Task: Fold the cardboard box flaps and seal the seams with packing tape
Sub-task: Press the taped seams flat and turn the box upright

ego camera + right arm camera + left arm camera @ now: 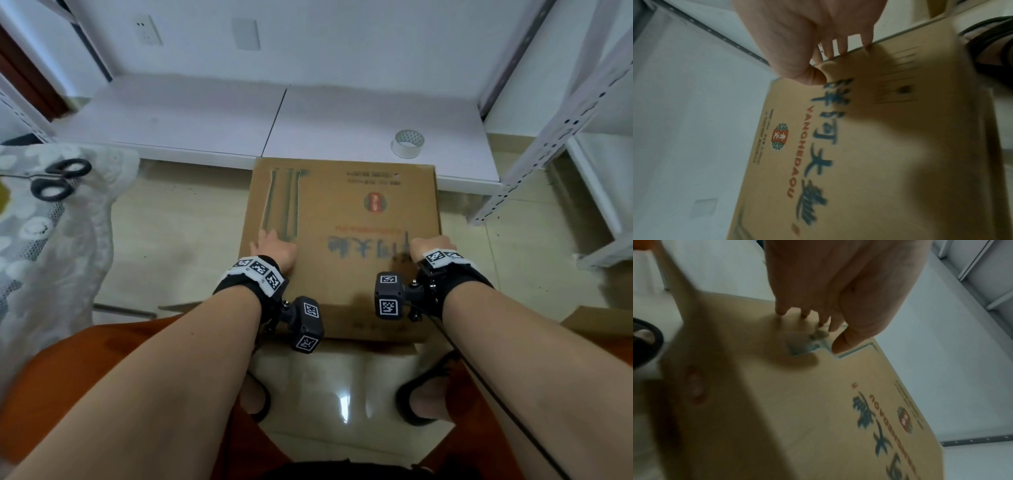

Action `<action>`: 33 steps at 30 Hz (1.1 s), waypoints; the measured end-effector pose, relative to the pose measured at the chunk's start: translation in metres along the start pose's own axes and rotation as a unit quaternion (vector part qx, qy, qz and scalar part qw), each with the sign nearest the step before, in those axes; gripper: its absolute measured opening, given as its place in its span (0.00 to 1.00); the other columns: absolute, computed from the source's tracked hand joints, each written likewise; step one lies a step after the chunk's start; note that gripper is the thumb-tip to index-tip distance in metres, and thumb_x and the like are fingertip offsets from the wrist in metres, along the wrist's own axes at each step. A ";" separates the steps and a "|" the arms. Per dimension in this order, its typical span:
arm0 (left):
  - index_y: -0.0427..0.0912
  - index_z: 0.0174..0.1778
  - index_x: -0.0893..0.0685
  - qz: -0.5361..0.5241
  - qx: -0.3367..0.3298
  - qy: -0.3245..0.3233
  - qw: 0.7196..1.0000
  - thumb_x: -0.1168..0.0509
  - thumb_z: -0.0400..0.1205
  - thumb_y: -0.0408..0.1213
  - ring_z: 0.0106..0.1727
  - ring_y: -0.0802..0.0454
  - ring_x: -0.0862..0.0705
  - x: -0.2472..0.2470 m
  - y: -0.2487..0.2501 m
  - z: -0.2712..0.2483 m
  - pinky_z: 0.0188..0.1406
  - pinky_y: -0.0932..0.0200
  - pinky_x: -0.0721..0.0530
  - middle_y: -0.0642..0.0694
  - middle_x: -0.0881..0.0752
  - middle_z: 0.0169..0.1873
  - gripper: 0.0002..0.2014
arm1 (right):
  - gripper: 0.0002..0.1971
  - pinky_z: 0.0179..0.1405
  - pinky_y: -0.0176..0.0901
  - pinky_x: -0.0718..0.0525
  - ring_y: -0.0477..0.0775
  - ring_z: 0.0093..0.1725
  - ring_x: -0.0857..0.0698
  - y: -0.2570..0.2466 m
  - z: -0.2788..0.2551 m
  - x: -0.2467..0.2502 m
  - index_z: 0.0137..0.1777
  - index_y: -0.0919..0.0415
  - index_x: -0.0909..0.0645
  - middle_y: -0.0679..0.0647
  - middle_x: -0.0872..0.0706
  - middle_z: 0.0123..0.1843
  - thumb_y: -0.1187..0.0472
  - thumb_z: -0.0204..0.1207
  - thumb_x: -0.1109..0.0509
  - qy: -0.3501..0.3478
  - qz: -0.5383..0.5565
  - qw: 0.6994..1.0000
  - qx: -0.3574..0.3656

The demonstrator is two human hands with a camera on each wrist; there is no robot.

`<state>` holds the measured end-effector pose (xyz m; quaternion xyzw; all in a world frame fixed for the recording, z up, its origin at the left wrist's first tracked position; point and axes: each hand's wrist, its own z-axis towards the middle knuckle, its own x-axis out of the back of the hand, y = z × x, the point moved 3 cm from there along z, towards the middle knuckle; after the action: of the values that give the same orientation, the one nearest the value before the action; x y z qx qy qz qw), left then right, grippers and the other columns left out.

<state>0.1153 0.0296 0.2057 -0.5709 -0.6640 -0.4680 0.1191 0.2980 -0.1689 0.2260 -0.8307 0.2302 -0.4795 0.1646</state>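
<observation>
Head view: scissors [56,179] far left; left hand [274,249] presses flat on the box [342,219] on the floor; right hand [432,248] pinches its right edge. Uneven pressure could skew it; tape [407,144] waits behind.

**Where your three cameras look**

Your head camera looks forward and down from high up, so you see the whole cardboard box [342,240] and both arms. Your left wrist camera sits very close behind your left hand [838,285]. Your right wrist camera sits very close behind your right hand [807,32]. All three views share the box's printed side.
</observation>
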 end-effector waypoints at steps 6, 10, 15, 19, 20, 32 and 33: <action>0.37 0.64 0.16 -0.165 0.008 0.038 0.985 0.43 0.82 0.32 0.60 0.35 0.18 -0.011 -0.001 -0.005 0.59 0.40 0.16 0.37 0.16 0.60 0.17 | 0.10 0.51 0.48 0.22 0.66 0.54 0.18 0.003 -0.002 -0.005 0.52 0.71 0.19 0.68 0.17 0.56 0.70 0.76 0.39 0.017 0.053 0.997 0.052; 0.37 0.50 0.18 -0.277 0.099 -0.070 0.953 0.44 0.86 0.33 0.36 0.50 0.17 -0.023 -0.016 -0.014 0.38 0.56 0.18 0.45 0.15 0.37 0.09 | 0.09 0.42 0.51 0.12 0.62 0.38 0.14 0.003 -0.012 -0.021 0.37 0.68 0.19 0.64 0.13 0.39 0.68 0.77 0.36 -0.021 0.162 0.984 0.072; 0.40 0.44 0.21 -0.285 0.149 -0.141 0.937 0.43 0.86 0.34 0.40 0.51 0.16 -0.038 -0.049 -0.021 0.48 0.54 0.17 0.45 0.14 0.40 0.08 | 0.15 0.31 0.42 0.18 0.53 0.28 0.20 0.013 -0.038 -0.056 0.34 0.67 0.19 0.56 0.22 0.23 0.58 0.80 0.32 -0.243 0.146 0.958 0.038; 0.40 0.50 0.21 -0.298 0.193 -0.154 0.922 0.44 0.87 0.35 0.48 0.48 0.15 -0.049 -0.072 -0.016 0.48 0.53 0.17 0.43 0.14 0.46 0.07 | 0.15 0.34 0.43 0.24 0.54 0.31 0.20 0.032 -0.043 -0.090 0.36 0.64 0.17 0.52 0.20 0.21 0.56 0.81 0.33 -0.344 0.007 0.939 -0.005; 0.40 0.48 0.22 -0.307 0.199 -0.157 0.917 0.44 0.87 0.36 0.46 0.49 0.15 -0.052 -0.076 -0.016 0.46 0.54 0.18 0.44 0.14 0.45 0.07 | 0.13 0.34 0.42 0.24 0.53 0.32 0.19 0.035 -0.044 -0.095 0.38 0.63 0.17 0.53 0.18 0.24 0.56 0.81 0.33 -0.351 -0.019 0.936 -0.007; 0.34 0.77 0.30 -0.307 0.226 -0.178 0.907 0.37 0.85 0.42 0.75 0.37 0.27 -0.090 -0.123 0.002 0.50 0.58 0.20 0.35 0.29 0.77 0.26 | 0.16 0.61 0.50 0.17 0.60 0.58 0.16 0.049 -0.021 -0.147 0.60 0.63 0.17 0.59 0.15 0.57 0.58 0.74 0.25 -0.292 -0.189 0.934 0.081; 0.34 0.77 0.30 -0.311 0.227 -0.178 0.905 0.37 0.84 0.43 0.76 0.37 0.29 -0.092 -0.122 0.003 0.59 0.53 0.21 0.34 0.29 0.77 0.27 | 0.18 0.60 0.48 0.18 0.59 0.59 0.17 0.047 -0.021 -0.148 0.62 0.62 0.18 0.58 0.15 0.59 0.57 0.74 0.24 -0.290 -0.213 0.927 0.107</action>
<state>0.0400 -0.0161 0.0813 -0.3663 -0.9065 -0.2081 -0.0263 0.2049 -0.1294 0.1060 -0.9405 -0.0623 -0.2627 0.2062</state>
